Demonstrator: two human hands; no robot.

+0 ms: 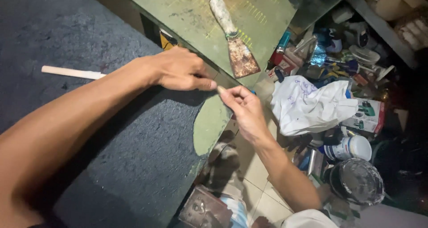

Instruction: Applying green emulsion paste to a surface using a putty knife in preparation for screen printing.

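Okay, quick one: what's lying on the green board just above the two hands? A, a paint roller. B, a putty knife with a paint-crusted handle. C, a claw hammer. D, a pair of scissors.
B: a putty knife with a white-crusted handle and a rusty flat blade lies on the green board, just beyond the left hand and right hand.

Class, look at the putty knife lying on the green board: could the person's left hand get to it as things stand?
Probably yes: the putty knife lies uncovered just beyond the left hand, with bare green board between.
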